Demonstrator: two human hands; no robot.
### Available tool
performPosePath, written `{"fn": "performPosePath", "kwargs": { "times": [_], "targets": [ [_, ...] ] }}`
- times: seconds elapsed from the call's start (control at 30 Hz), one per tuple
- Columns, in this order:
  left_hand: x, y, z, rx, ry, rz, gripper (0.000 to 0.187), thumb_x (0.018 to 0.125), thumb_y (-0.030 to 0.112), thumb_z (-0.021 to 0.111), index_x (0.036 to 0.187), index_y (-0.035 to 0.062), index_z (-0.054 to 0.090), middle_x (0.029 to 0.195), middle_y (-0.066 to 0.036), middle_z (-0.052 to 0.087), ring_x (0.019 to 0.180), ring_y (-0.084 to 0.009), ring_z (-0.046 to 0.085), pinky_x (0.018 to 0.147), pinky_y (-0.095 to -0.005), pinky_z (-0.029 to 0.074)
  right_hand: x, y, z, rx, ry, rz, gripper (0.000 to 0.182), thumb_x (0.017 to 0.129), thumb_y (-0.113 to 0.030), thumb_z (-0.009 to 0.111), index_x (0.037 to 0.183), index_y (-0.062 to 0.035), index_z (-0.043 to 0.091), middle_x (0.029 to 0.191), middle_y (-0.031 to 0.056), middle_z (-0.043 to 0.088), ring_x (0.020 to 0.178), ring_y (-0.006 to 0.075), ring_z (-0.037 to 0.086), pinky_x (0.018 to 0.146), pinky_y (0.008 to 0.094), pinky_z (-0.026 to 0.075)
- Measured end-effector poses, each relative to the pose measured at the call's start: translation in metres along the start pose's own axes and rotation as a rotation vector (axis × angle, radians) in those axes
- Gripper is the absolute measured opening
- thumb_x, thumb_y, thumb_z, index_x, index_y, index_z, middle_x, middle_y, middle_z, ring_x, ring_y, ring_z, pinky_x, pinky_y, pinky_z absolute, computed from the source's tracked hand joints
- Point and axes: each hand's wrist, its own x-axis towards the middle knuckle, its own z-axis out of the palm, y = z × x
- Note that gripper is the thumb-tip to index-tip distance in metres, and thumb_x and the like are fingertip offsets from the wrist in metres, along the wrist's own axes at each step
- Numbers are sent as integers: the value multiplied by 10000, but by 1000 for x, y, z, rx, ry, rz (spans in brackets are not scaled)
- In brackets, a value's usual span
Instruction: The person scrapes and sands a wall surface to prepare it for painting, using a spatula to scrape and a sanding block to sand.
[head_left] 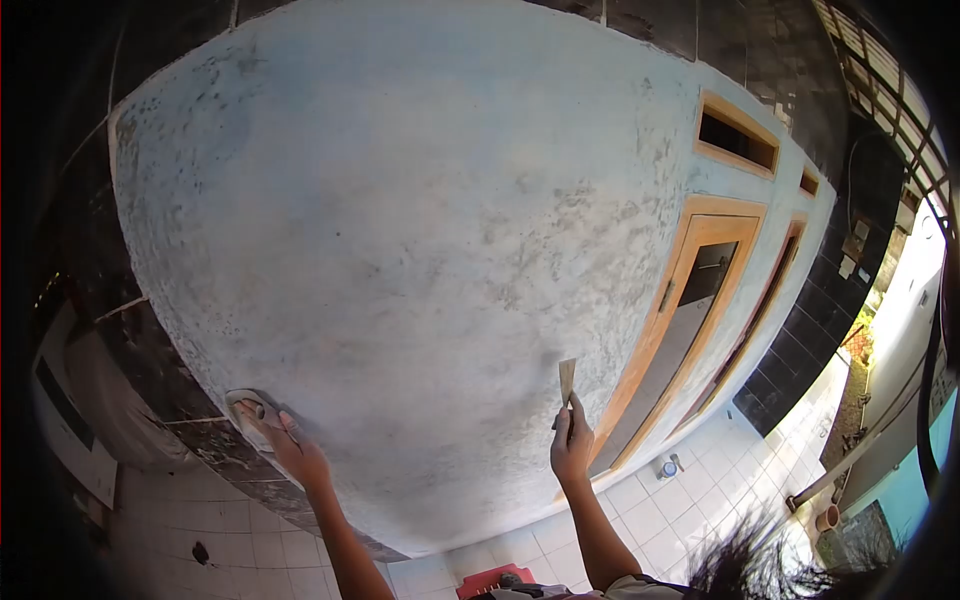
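I stand before a wide light-blue wall, and both my hands are at its lower part, well apart from each other. My left hand is at the left edge of the blue surface, near the border of dark tiles; its fingers are closed on a greyish pad, which lies against the wall. I cannot tell if this pad is a sanding block or a folded cloth. My right hand is gripped around the handle of a scraper, more to the right, and the flat blade points upward in front of the wall. Whether the blade touches the surface, I cannot tell. The paint is uneven: there are grey, rough patches toward the left edge and in the right half, and a dark smear just beside the blade. To the right of my scraper, an orange wooden frame is set in the wall, with a smaller wooden vent frame above it. Below, on the white floor tiles, stands a small blue and white container, and a red object shows partly at the bottom, close to my body.
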Motion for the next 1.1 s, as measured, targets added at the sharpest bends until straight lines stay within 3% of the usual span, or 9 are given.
{"fn": "performPosePath", "kwargs": {
  "times": [0.13, 0.23, 0.4, 0.57, 0.7, 0.77, 1.03, 1.07, 1.1],
  "targets": [
    [4, -29, 13, 85, 145, 75, 698, 1123, 379, 375, 1559, -139, 203, 1624, -332, 255, 1490, -440, 327, 1203, -463, 305, 38, -5, -20, -74, 147, -104, 437, 1062, -96, 489, 1487, 6, 504, 752, 151, 640, 627, 210, 611, 598, 339, 488],
    [0, 3, 18, -16, 179, 39, 696, 1124, 375, 378, 1560, -137, 199, 1620, -333, 262, 1480, -439, 345, 1195, -468, 315, 44, -7, -26, -16, 154, 0, 449, 1039, -37, 514, 1487, -32, 525, 762, 139, 625, 630, 198, 597, 596, 326, 480],
    [-23, -17, 35, -85, 103, -47, 761, 1107, 424, 419, 1593, -95, 148, 1634, -321, 241, 1493, -425, 328, 1209, -473, 296, 78, 14, -17, -64, 131, -186, 632, 931, 97, 558, 1519, -131, 520, 726, 111, 561, 622, 201, 564, 615, 333, 488],
    [-32, -19, 52, 37, 71, 12, 1052, 1027, 491, 588, 1613, 5, -137, 1670, -303, 111, 1539, -374, 223, 1258, -447, 188, 105, 0, -26, -55, 187, -198, 710, 874, 136, 563, 1525, -144, 517, 754, 123, 568, 640, 212, 562, 647, 335, 507],
    [-29, -34, 49, 47, -83, -38, 1197, 953, 428, 737, 1594, -23, -168, 1666, -273, 144, 1509, -341, 268, 1249, -427, 181, 62, 27, -13, -32, 106, -156, 703, 875, 121, 572, 1521, -151, 523, 755, 121, 566, 631, 218, 559, 647, 340, 512],
    [-27, -35, 44, 48, -258, -143, 1084, 899, 366, 817, 1597, -68, 110, 1629, -246, 265, 1447, -318, 345, 1218, -407, 231, 52, 44, -6, -73, 53, -94, 705, 874, 119, 576, 1520, -159, 527, 742, 106, 564, 599, 216, 541, 625, 347, 508],
    [-25, -9, 45, 23, -312, -223, 759, 846, 151, 846, 1412, -110, 415, 1392, -197, 509, 1220, -299, 489, 1120, -365, 325, 76, 35, -11, -86, 100, -124, 709, 870, 127, 555, 1521, -150, 517, 789, 119, 631, 675, 197, 676, 602, 338, 535],
    [-25, -10, 43, 10, -329, -186, 709, 847, 124, 836, 1383, -113, 436, 1353, -186, 524, 1180, -295, 505, 1093, -358, 348, 63, 31, -10, -123, 62, -75, 635, 870, 176, 536, 1463, -49, 567, 745, 118, 625, 723, 186, 686, 679, 315, 539],
    [-25, -10, 41, 10, -342, -199, 709, 847, 124, 836, 1383, -113, 436, 1353, -186, 524, 1180, -295, 505, 1093, -358, 348, 54, 31, -9, -139, 55, -67, 635, 870, 176, 536, 1463, -49, 567, 745, 118, 625, 723, 186, 686, 679, 315, 539]
  ]
}}
